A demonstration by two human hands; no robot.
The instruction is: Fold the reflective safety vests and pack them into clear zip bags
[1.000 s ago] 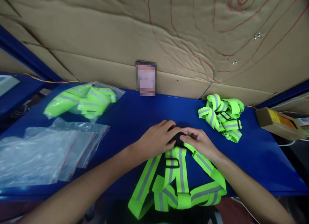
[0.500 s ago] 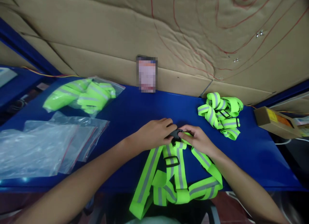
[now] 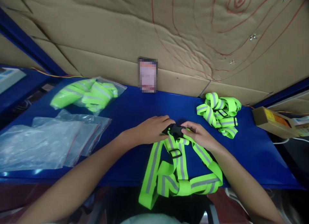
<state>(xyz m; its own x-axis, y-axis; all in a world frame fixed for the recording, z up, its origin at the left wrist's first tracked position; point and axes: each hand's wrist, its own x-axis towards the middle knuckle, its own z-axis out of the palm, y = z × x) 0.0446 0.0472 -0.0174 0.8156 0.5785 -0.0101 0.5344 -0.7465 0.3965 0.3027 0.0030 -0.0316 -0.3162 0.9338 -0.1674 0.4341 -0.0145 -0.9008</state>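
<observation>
Black buckle [image 3: 177, 131], long axis sideways

Beyond the left hand [image 3: 151, 130] and right hand [image 3: 198, 135], an open lane of glossy blue tabletop [image 3: 166, 105] is bounded at left by a clear plastic bag of lime-green straps [image 3: 95, 95], at right by a loose heap of lime-green webbing [image 3: 231, 105]. Farther reach is blocked by an upright brown cardboard wall [image 3: 108, 34]. Between the forearms [image 3: 101, 166], passage is obstructed by a spread lime-green, grey-striped strap [image 3: 182, 166]; near left, by flat clear plastic bags [image 3: 36, 143].
</observation>
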